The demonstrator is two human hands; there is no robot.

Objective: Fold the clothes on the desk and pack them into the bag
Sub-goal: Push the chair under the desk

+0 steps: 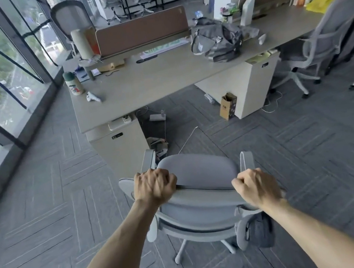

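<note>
Head view. The desk (162, 76) stands ahead, well apart from the person. The chair (204, 198) sits between the person and the desk, its back toward the person. The clothes (224, 41) lie in a dark grey heap on the far right part of the desk, with what looks like the bag (201, 44) at the heap's left side; where one ends and the other begins cannot be told. No folding is begun.

The left hand (154, 188) is clenched over the top left of the chair back. The right hand (256, 187) is curled on its right end, apparently grasping it too.

Risks noted:
- The chair, if pushed forward, may run onto the white cable (187, 140) lying on the floor before it and snag or tip.
- A hard push may strike the desk edge and jolt the bottle (73, 84) near the left corner.
- With both hands occupied, the clothes remain out of reach.
</note>
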